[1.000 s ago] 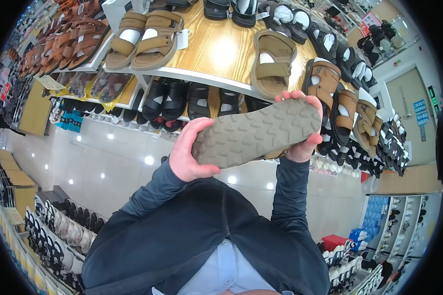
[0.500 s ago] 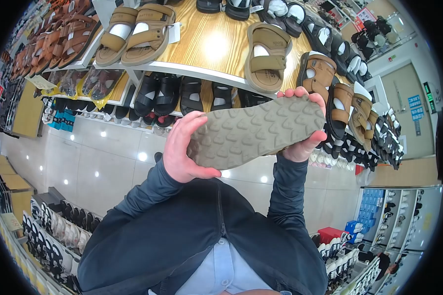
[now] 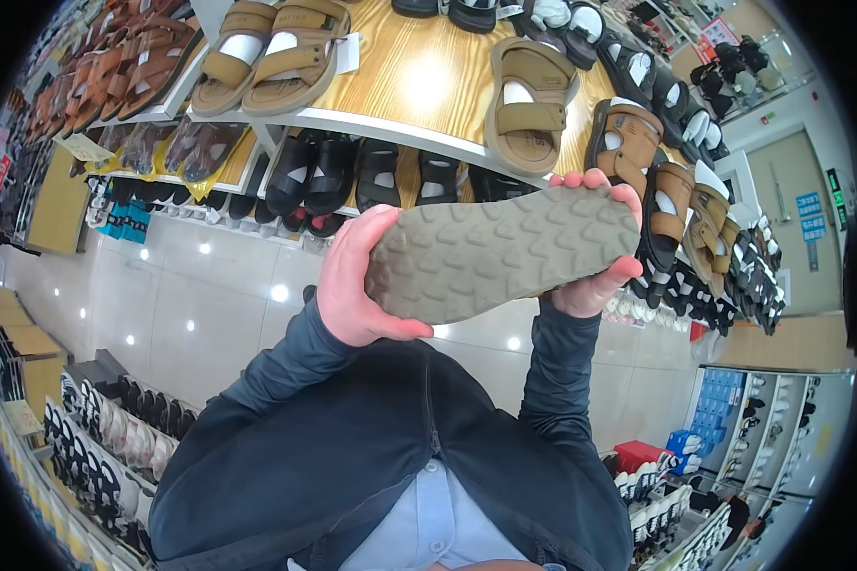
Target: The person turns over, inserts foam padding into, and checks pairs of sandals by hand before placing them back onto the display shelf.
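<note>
A sandal (image 3: 500, 252) is held up in front of me, its grey-brown patterned sole facing me and its straps hidden behind. My left hand (image 3: 352, 276) grips one end, thumb along the lower edge. Around the other end closes my right hand (image 3: 600, 276), with fingertips over the top edge and the thumb at the lower side. Just beyond stands a single tan sandal (image 3: 528, 109) on the wooden display shelf (image 3: 419, 105). To its left, a pair of tan sandals (image 3: 281, 57) carries a white tag.
Brown sandals (image 3: 638, 143) line the shelf's right end, and black sandals (image 3: 314, 176) fill the level below. Reddish-brown sandals (image 3: 133, 71) stand at upper left. Shoe racks (image 3: 124, 428) are behind me on both sides. The tiled floor (image 3: 219, 295) reflects lights.
The sandal and both hands have shifted very slightly to the right in view. The shelves have also moved slightly right, and the grip looks the same.
</note>
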`<state>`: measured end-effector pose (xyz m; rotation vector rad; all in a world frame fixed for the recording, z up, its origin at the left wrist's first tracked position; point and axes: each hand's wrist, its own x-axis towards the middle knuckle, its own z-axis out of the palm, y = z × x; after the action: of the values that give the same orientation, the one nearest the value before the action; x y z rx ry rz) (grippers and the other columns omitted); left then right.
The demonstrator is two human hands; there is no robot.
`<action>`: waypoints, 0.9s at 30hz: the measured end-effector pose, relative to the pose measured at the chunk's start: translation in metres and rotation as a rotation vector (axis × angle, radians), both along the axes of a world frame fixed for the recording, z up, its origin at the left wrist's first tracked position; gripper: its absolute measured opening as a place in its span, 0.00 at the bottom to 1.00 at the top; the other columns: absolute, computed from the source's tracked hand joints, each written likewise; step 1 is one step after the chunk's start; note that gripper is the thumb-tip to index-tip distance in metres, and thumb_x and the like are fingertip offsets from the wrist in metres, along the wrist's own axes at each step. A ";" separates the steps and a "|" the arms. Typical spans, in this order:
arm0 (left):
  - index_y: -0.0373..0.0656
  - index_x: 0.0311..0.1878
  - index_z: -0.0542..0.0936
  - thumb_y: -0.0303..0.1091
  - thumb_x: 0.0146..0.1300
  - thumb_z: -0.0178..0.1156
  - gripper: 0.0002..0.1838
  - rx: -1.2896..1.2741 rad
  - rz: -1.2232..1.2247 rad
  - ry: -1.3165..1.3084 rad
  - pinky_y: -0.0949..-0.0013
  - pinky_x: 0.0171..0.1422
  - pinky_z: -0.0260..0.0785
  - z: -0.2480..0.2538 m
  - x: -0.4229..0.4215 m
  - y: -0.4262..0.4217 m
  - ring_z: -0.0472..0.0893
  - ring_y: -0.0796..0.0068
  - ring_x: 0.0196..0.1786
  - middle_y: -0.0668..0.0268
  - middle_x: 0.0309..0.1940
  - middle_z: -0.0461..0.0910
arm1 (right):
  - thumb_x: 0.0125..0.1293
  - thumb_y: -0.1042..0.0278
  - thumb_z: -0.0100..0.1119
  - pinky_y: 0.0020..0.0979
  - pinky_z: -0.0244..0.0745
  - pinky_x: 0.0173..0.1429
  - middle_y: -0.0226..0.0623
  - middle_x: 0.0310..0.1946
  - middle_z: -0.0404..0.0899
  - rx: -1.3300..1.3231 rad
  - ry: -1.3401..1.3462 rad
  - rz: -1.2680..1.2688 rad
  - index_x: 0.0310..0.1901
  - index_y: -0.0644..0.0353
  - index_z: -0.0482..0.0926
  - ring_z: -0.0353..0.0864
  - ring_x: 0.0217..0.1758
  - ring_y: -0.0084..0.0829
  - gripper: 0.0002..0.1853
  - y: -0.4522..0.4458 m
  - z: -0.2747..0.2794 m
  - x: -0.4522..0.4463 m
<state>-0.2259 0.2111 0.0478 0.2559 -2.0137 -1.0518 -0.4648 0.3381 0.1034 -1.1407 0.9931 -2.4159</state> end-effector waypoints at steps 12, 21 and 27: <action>0.38 0.74 0.69 0.58 0.30 0.88 0.66 -0.016 -0.185 -0.008 0.54 0.75 0.64 0.015 0.001 -0.014 0.73 0.49 0.70 0.51 0.68 0.72 | 0.56 0.31 0.76 0.61 0.62 0.78 0.53 0.69 0.67 -0.270 0.081 0.116 0.74 0.57 0.62 0.69 0.73 0.53 0.54 0.009 -0.011 -0.006; 0.37 0.74 0.68 0.63 0.29 0.87 0.68 -0.159 -0.191 0.109 0.52 0.73 0.65 0.020 0.003 -0.037 0.73 0.49 0.69 0.50 0.69 0.72 | 0.57 0.19 0.65 0.66 0.56 0.81 0.59 0.80 0.55 0.067 0.079 0.122 0.83 0.60 0.44 0.49 0.84 0.65 0.68 0.026 -0.007 0.022; 0.35 0.75 0.67 0.65 0.36 0.84 0.66 -0.181 -0.263 0.139 0.53 0.73 0.66 0.020 -0.001 -0.051 0.75 0.51 0.68 0.50 0.70 0.72 | 0.59 0.20 0.62 0.63 0.61 0.80 0.64 0.77 0.59 0.207 -0.049 0.047 0.81 0.62 0.50 0.55 0.83 0.59 0.64 0.032 -0.008 0.053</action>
<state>-0.2269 0.1600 0.0680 -0.1773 -2.0364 -1.0063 -0.4115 0.3702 0.0949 -1.0160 1.1556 -2.2329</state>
